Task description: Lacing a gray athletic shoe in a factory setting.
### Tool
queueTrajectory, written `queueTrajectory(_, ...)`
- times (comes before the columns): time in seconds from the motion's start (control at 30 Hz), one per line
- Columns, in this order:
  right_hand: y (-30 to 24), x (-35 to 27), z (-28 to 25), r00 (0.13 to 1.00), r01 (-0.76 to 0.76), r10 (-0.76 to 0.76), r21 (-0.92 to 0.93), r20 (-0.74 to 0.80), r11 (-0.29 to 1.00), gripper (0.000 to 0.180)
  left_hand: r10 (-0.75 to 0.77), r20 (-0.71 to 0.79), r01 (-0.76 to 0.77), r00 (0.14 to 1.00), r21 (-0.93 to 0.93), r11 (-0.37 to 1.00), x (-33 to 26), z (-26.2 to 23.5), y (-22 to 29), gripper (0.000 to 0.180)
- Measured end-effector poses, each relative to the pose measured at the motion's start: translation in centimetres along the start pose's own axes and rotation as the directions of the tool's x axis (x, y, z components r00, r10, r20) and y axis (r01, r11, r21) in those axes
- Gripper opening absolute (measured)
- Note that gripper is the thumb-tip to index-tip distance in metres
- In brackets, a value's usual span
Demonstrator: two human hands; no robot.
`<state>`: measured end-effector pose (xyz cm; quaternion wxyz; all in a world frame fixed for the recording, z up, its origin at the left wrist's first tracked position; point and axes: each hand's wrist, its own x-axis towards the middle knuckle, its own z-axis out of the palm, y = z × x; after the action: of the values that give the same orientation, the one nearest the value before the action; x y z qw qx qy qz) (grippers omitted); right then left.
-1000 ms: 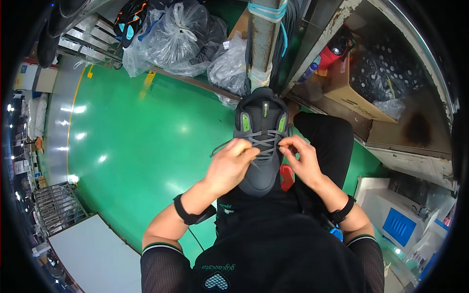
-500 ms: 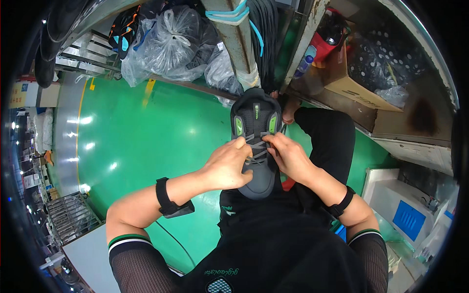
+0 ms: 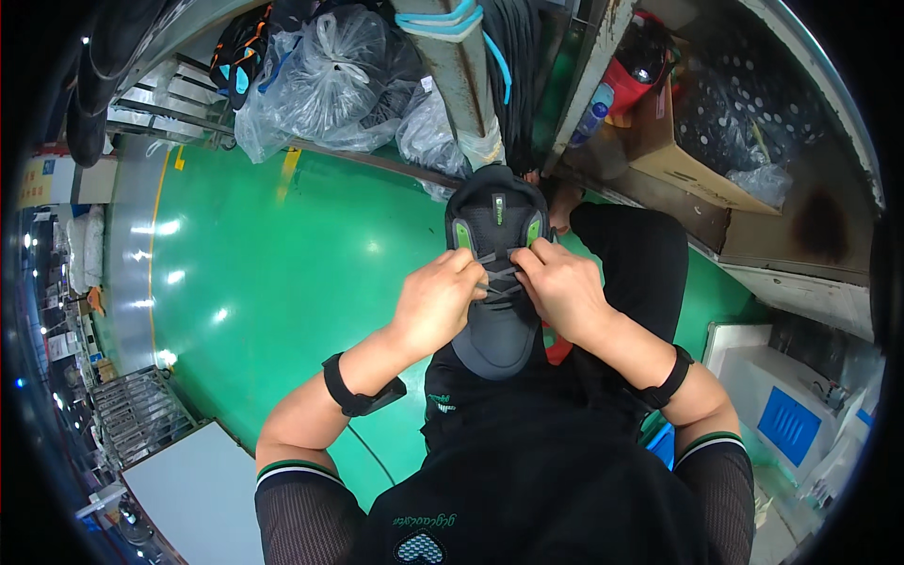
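A dark grey sneaker (image 3: 497,345) with green side patches rests upright over my lap, its toe toward me and its collar pointing away. Grey shoelaces (image 3: 502,282) cross its tongue (image 3: 499,211). On the left edge of the lacing, my left hand (image 3: 439,299) is closed, thumb and fingers pinching the lace. My right hand (image 3: 567,292) is closed too, its fingertips pinching the lace at the right eyelets, a little higher up. The fingers partly hide the laces and both sides of the shoe.
Clear plastic bags (image 3: 334,80) fill a low rack at the far left. A rusty post (image 3: 459,80) stands just beyond the shoe. At the far right, a cardboard box (image 3: 692,174) sits on a shelf. Green floor (image 3: 273,254) stretches to the left.
My left hand has drawn its thumb in from the toe and closed at the lacing. The right hand has shifted slightly, staying on the lace. The left forearm has swung inward.
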<state>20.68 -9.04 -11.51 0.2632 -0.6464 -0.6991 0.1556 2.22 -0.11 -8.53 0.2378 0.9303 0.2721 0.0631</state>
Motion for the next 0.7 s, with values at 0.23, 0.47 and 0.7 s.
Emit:
queueTrajectory(0.23,-0.1,1.7,0.0,0.993,0.015,-0.016,0.009,0.12,1.0,0.015,-0.343,0.043,0.342,0.938,-0.263,0.902,-2.2,2.7,0.7,0.011)
queueTrajectory(0.47,3.1,2.3,-3.9,0.886,0.213,-0.219,0.061,0.409,0.975,0.016,-0.631,-0.185,0.384,0.753,-0.655,0.65,-2.5,7.3,1.6,0.024)
queueTrajectory(0.7,4.3,1.5,-2.9,0.897,-0.046,-0.106,0.33,0.429,0.943,0.014,-0.531,0.191,0.378,0.826,-0.886,0.269,-3.4,5.8,-1.8,0.024)
